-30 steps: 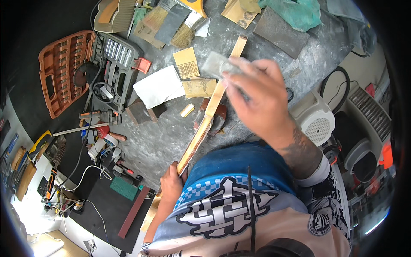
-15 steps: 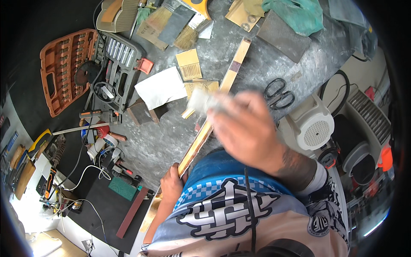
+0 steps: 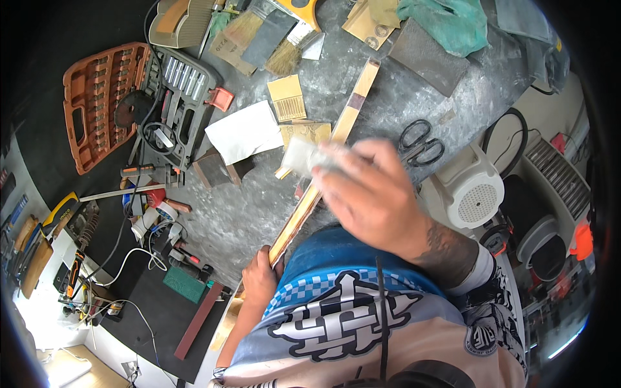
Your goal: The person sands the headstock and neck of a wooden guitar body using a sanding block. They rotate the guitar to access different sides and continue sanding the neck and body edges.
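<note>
A long, narrow wooden strip (image 3: 354, 111) with a dark band near its far end runs slantwise across the grey worktable. My left hand (image 3: 260, 275) is closed around its near end, close against my body. Over the strip's middle is my right hand (image 3: 372, 191), its fingers pinched on a pale, whitish block-like piece (image 3: 299, 155). Motion blurs that piece, so its kind is unclear. Whether it touches the strip cannot be made out. Black-handled scissors (image 3: 420, 143) lie to the right of this hand, and a white sheet (image 3: 244, 132) lies to the left.
Sandpaper pieces (image 3: 286, 97) and brushes (image 3: 283, 58) are spread at the back, with a green cloth (image 3: 446, 24) at the far right. An opened socket set (image 3: 184, 77) stands left. A white perforated-ended machine (image 3: 475, 194) is beside the table's right edge. Cables and tools crowd the left.
My right hand and the pale piece have shifted very slightly over the strip, blurred in both frames. The left hand's hold and the strip look unchanged.
</note>
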### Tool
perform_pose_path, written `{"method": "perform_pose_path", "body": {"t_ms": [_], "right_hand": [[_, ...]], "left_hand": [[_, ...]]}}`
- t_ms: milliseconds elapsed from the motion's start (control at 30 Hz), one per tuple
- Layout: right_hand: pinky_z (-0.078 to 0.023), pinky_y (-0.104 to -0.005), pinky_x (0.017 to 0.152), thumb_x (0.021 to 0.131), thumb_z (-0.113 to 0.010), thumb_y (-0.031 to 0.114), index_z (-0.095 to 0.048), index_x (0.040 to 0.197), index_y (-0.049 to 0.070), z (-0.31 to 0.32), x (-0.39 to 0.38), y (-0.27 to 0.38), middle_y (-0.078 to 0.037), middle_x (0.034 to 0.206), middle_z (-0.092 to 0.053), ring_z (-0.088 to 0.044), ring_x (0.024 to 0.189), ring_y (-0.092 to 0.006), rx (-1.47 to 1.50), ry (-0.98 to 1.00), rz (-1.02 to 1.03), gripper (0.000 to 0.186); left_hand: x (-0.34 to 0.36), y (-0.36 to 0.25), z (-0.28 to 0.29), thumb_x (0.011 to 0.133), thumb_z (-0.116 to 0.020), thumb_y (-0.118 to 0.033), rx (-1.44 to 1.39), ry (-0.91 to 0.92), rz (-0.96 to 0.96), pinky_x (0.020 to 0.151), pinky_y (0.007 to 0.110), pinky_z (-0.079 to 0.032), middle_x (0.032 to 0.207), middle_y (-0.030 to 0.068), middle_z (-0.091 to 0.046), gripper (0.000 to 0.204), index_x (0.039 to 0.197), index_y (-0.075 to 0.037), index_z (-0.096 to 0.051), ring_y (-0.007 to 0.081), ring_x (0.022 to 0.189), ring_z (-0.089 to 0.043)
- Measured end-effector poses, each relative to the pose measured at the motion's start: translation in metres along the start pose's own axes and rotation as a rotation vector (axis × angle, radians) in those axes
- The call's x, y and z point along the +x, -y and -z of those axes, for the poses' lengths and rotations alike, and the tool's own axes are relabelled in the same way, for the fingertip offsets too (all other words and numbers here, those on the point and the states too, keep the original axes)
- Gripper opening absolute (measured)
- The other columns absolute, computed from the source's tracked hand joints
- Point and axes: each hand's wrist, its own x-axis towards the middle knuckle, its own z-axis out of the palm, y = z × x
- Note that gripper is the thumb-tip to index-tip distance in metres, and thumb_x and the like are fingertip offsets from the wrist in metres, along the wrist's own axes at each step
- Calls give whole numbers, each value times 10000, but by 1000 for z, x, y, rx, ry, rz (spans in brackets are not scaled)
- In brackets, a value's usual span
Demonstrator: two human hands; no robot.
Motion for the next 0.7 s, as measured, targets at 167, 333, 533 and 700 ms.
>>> {"method": "perform_pose_path", "body": {"t_ms": [167,333,533,700], "right_hand": [[-519,-356,812,803,-777,62,-740,988,41,6,6,-11,-108,1129,-715,-591,921,-275,-48,24,-2,190],[-518,-360,798,806,-785,82,-739,987,59,4,6,-22,-91,1087,-711,-588,915,-269,-54,21,3,188],[-511,-353,809,828,-772,96,-738,982,67,9,11,-22,-87,1147,-709,-586,912,-253,-122,33,33,160],[-515,-348,805,815,-779,83,-745,979,49,8,4,-21,-90,1152,-714,-586,912,-253,-68,31,35,171]], "left_hand": [[-3,-1,0,876,-765,-195,-9,1,3,604,488,-559,866,198,-691,423,1200,-32,-549,401,707,-698],[-2,-6,4,850,-773,-161,-21,9,15,624,486,-559,877,196,-694,435,1200,-26,-552,401,721,-696],[-2,-4,2,846,-776,-162,-18,12,24,627,483,-559,874,195,-693,437,1199,-23,-558,398,724,-697],[0,-2,1,856,-771,-177,-16,12,17,616,488,-557,870,196,-693,434,1200,-24,-556,406,705,-693]]}}
